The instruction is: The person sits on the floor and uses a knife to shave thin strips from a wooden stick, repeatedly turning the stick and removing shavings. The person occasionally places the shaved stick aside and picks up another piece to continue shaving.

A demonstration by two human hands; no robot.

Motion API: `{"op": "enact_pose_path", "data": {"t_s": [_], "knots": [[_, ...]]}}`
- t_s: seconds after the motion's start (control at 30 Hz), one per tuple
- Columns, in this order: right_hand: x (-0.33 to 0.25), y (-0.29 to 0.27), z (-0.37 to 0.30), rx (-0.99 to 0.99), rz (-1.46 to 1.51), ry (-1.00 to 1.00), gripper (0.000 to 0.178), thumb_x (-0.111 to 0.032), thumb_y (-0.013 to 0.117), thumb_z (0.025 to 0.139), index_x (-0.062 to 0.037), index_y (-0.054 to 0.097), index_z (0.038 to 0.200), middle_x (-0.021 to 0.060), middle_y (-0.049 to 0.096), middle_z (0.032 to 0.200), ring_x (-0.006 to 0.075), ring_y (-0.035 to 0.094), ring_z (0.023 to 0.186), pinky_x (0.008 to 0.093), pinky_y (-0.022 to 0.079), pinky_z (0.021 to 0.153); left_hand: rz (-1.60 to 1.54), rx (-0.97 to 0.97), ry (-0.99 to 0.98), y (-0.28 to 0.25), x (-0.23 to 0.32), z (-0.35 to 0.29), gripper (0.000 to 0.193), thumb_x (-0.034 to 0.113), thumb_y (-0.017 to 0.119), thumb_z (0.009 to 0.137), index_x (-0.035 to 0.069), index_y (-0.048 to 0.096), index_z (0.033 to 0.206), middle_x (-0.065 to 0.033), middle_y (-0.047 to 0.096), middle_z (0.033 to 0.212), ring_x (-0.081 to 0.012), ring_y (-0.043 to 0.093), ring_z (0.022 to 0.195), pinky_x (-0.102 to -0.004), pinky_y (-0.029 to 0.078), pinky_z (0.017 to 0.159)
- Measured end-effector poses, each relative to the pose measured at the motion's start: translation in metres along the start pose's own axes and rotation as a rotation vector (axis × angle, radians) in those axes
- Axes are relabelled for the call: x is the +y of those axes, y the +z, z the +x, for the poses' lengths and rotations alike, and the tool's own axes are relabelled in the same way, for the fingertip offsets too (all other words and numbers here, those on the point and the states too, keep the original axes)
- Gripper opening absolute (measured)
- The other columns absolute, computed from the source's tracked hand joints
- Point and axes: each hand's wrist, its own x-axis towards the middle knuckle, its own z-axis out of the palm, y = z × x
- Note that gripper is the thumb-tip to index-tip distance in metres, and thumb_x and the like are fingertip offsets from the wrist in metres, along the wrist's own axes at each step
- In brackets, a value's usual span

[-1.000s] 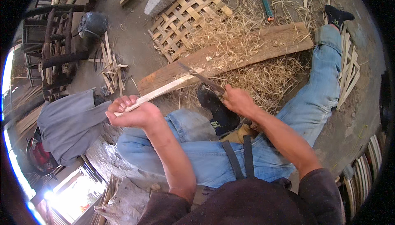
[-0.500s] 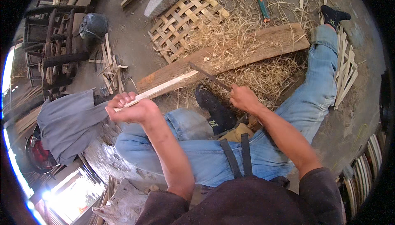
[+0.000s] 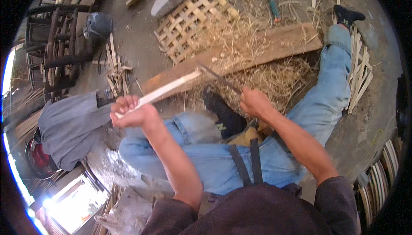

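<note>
Pale strip (image 3: 165, 90) grasped in left hand (image 3: 134, 113), knife (image 3: 220, 78) in right hand (image 3: 255, 102); woven panel (image 3: 191, 18) (shavings (image 3: 221, 32) on it) beyond.

Nothing legible; sock mark (image 3: 221, 127) blurred

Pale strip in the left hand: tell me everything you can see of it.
The pale strip is long, narrow and fairly straight, cream-coloured, and looks like split bamboo or wood. Its near end is gripped in the closed left hand. From there it slants away and to the right, over the near side of the brown board; whether it rests on the board is unclear. Its far end lies by the dark blade held in the right hand; blur hides whether they touch.
</note>
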Motion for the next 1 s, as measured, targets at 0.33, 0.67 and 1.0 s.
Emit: {"op": "enact_pose_path", "data": {"t_s": [0.33, 0.67, 1.0], "knots": [[-0.082, 0.025, 0.001, -0.066, 0.303, -0.038, 0.030, -0.020, 0.055, 0.083, 0.0070, 0.051, 0.096, 0.0274, 0.064, 0.075, 0.0437, 0.065, 0.076, 0.0525, 0.052, 0.071, -0.039, -0.317, -0.078, 0.001, 0.001, -0.006, 0.036, 0.042, 0.045, 0.080, 0.016, 0.026, 0.063, 0.0028, 0.022, 0.055, -0.0087, 0.020, 0.048, -0.0243, 0.016, 0.045], [-0.065, 0.028, 0.012, -0.122, 0.328, 0.012, 0.030, -0.018, 0.056, 0.082, 0.0070, 0.051, 0.097, 0.0287, 0.064, 0.079, 0.0461, 0.064, 0.078, 0.0526, 0.051, 0.074, -0.043, -0.337, -0.120, -0.007, 0.003, 0.002, 0.039, 0.044, 0.048, 0.077, 0.017, 0.025, 0.062, 0.0031, 0.023, 0.055, -0.0090, 0.021, 0.048, -0.0242, 0.017, 0.047], [-0.056, 0.026, 0.005, -0.180, 0.278, -0.002, 0.031, -0.018, 0.055, 0.080, 0.0082, 0.053, 0.098, 0.0301, 0.064, 0.082, 0.0461, 0.064, 0.081, 0.0520, 0.051, 0.075, -0.112, -0.391, -0.143, -0.009, 0.004, 0.000, 0.040, 0.043, 0.050, 0.079, 0.016, 0.025, 0.063, 0.0026, 0.023, 0.056, -0.0088, 0.022, 0.048, -0.0243, 0.017, 0.047]]}}
